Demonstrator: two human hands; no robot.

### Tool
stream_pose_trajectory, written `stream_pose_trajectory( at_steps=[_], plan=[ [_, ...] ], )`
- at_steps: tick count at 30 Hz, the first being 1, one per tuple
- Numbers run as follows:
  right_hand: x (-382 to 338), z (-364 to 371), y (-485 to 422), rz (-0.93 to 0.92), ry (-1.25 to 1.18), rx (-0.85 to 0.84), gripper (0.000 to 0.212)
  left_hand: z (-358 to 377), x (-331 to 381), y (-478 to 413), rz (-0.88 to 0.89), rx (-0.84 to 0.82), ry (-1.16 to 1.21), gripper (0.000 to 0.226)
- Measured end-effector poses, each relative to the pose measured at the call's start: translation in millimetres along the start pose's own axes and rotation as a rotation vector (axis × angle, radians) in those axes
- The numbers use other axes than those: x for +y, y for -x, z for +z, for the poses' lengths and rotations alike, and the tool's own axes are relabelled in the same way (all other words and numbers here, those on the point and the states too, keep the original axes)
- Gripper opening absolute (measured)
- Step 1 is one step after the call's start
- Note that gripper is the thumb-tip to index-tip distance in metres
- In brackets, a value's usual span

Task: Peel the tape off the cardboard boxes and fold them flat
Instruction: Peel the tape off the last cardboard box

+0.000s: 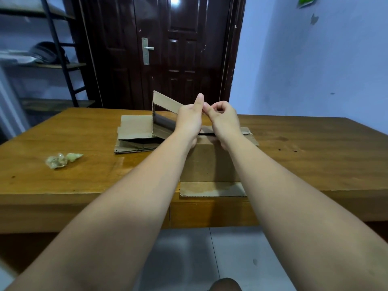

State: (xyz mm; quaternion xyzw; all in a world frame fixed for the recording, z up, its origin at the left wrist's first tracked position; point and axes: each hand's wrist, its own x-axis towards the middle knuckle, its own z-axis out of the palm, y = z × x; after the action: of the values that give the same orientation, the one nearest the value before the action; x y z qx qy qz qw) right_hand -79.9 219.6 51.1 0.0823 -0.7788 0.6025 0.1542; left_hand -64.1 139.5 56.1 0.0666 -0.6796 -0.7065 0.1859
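A brown cardboard box (pixel 207 164) stands at the table's near edge, one flap lying flat toward me. Both of my hands are raised above its far top edge. My left hand (pixel 190 119) has its thumb up and fingers curled. My right hand (pixel 222 116) pinches something thin beside the left thumb, probably clear tape, too faint to make out. Behind and to the left lies a pile of folded boxes (pixel 136 137), with one cardboard flap (pixel 165 101) sticking up behind my left hand.
A crumpled wad of clear tape (pixel 62 160) lies on the wooden table (pixel 304 154) at the left. A dark door is behind the table, a metal shelf rack (pixel 58 59) stands at the far left. Tiled floor lies below the table's front edge.
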Motion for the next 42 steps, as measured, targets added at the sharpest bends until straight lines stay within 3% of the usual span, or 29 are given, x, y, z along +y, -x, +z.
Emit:
stream_pose_trajectory(
  at_steps=[4, 12, 16, 19, 24, 26, 30, 33, 39, 42],
  plan=[
    [1, 2, -3, 0.019, 0.01, 0.042, 0.034, -3, -7, -5, -0.01, 0.061, 0.092, 0.026],
    [2, 3, -8, 0.115, -0.024, 0.163, 0.044, -15, -1, 4, -0.168, -0.016, 0.462, 0.031],
    [2, 3, -7, 0.11, 0.001, 0.163, 0.045, -21, 3, 1, -0.212, 0.086, 0.566, 0.03],
    [2, 3, -6, 0.096, 0.045, 0.14, 0.048, -22, 5, 3, -0.219, 0.093, 0.535, 0.031],
    [0, 4, -4, 0.062, 0.107, 0.081, 0.052, -22, 3, 8, -0.124, -0.14, 0.235, 0.065],
    [0, 3, -4, 0.057, 0.114, 0.08, 0.052, -23, 2, 6, -0.118, -0.1, 0.2, 0.06],
    [2, 4, -4, 0.035, 0.119, 0.068, 0.051, -24, 0, 5, -0.186, -0.027, 0.544, 0.035],
    [1, 5, -3, 0.018, 0.135, 0.066, 0.052, -23, 2, 5, -0.176, 0.023, 0.554, 0.019],
    [2, 5, -5, 0.017, 0.173, 0.066, 0.057, -18, 3, 3, -0.1, 0.051, 0.359, 0.041],
    [3, 5, -4, 0.006, 0.213, 0.054, 0.059, -13, 1, 2, -0.08, 0.031, 0.248, 0.037]
  ],
)
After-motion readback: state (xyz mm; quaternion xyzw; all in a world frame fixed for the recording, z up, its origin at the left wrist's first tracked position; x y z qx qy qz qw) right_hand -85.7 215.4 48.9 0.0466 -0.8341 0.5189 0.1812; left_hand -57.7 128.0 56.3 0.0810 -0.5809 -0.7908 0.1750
